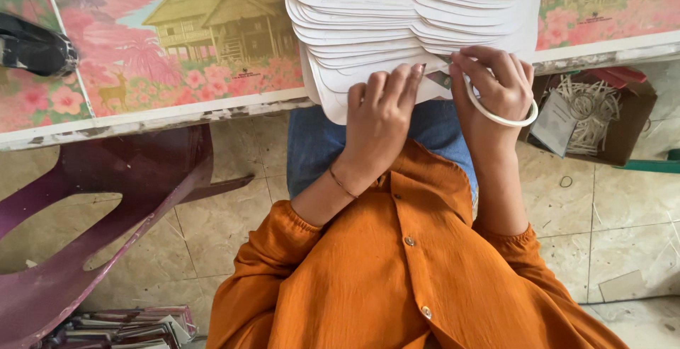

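head view: floral-covered table (177, 72), beige tiled floor (227, 228), purple chair (106, 200)

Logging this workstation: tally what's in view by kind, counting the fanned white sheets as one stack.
Hands: 2, left hand and right hand, both on the stack
Stack of white cut-out sheets: 1
White bangle: 1
Thin wrist bracelet: 1
Cardboard box of white strips: 1
Purple plastic chair: 1
Total: 7

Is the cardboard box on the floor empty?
No, the cardboard box beside the right hand holds a tangle of pale strips.
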